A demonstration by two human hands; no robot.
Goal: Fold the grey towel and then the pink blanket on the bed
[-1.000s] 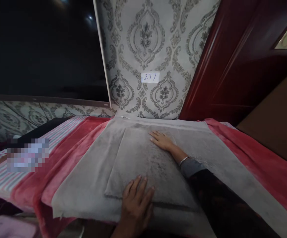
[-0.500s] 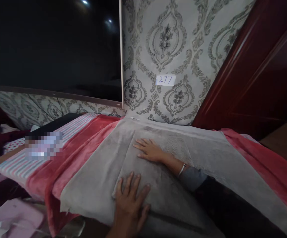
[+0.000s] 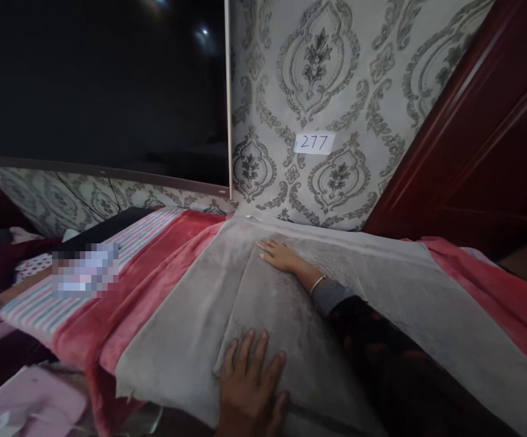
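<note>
A grey plush blanket (image 3: 181,303) lies spread out, with a folded-over layer of the same cloth on top of it. My left hand (image 3: 249,382) rests on the near part of that fold, fingers spread and palm down. Farther back, my right hand (image 3: 284,256) lies flat on the fold close to its left edge, fingers stretched out. A bracelet circles the right wrist below a dark sleeve (image 3: 381,346). Neither hand grips the cloth. Beneath the grey layer, red plush fabric (image 3: 154,261) shows on the left and again on the right.
Left of the blanket are striped cloth (image 3: 54,309) and a blurred-out object (image 3: 85,270). A large dark television (image 3: 108,91) stands behind, beside patterned wallpaper (image 3: 267,91) bearing a "277" label (image 3: 315,142). Dark red wood panelling (image 3: 472,152) rises on the right. A pink item (image 3: 40,400) lies lower left.
My right hand has slid a little farther back toward the wall along the fold. The left hand stays on the near part, and the view has shifted slightly.
</note>
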